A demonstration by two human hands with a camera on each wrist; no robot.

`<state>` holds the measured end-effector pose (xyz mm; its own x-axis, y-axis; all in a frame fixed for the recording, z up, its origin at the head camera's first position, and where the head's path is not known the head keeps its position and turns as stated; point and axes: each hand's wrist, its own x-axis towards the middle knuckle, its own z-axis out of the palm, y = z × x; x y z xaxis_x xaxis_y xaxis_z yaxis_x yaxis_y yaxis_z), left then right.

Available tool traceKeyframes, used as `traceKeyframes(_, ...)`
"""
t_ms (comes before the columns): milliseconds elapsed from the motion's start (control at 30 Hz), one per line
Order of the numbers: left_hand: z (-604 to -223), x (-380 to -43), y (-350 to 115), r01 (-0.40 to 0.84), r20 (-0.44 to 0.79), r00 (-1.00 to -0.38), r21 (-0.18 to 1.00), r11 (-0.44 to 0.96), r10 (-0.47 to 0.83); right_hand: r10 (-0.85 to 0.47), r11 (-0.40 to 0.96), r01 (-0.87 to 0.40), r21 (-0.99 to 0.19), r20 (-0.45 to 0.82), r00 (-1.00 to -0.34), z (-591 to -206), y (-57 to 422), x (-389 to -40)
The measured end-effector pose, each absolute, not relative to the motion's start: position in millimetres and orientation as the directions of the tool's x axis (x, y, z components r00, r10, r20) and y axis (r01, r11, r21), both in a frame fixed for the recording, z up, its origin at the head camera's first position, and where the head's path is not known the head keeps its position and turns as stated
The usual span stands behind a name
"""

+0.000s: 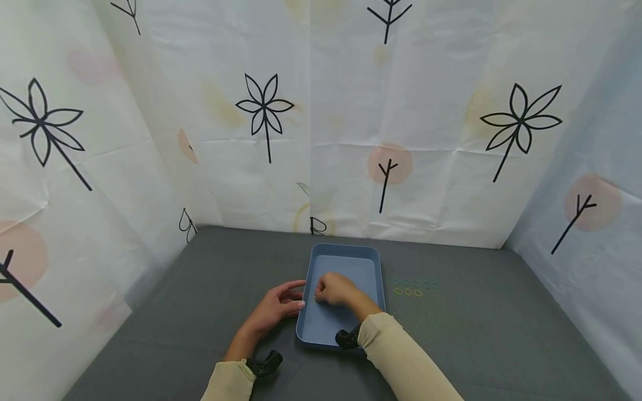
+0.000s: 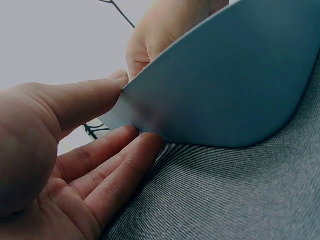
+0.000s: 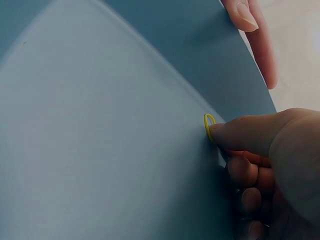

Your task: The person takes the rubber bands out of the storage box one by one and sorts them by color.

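Note:
Inside a blue tray [image 1: 321,328], my right hand [image 1: 337,288] pinches a thin yellow rubber band [image 3: 206,124] near the left wall. Thumb and fingertips hold one end of the loop, and its free end stands out over the tray floor. My left hand [image 1: 273,309] is at the tray's left side. In the left wrist view, the thumb [image 2: 95,97] touches the rim and the other fingers [image 2: 142,155] lie loosely extended against the outer wall, low by the table cloth.
To the right of the tray, a row of green bands [image 1: 416,284] and a row of three yellow bands [image 1: 408,292] lie on the grey table [image 1: 481,323]. Behind the table hangs a white curtain [image 1: 341,100] with plant drawings, and it continues along both sides.

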<state>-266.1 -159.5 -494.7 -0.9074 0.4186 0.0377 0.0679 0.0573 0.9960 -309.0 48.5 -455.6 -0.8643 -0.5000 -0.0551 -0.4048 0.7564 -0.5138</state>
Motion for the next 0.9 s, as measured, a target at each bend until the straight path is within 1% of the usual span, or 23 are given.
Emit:
traceKeyframes(367, -493, -266, -158, 0.066, 0.033, -0.909, 0.996, 0.064, 0.414, -0.535, 0.743, -0.440, -0.504, -0.052, -0.843, -450, 51, -306)
traceKeyframes(600, -492, -266, -158, 0.069, 0.037, -0.911, 0.996, 0.064, 0.411, -0.546, 0.726, -0.433, -0.535, -0.064, -0.835, -447, 53, -306)
traceKeyframes(900, -492, -265, -159, 0.065, 0.036, -0.910, 0.996, 0.054, 0.414, -0.542, 0.705, -0.438, -0.557, -0.026, -0.840, -444, 58, -306)
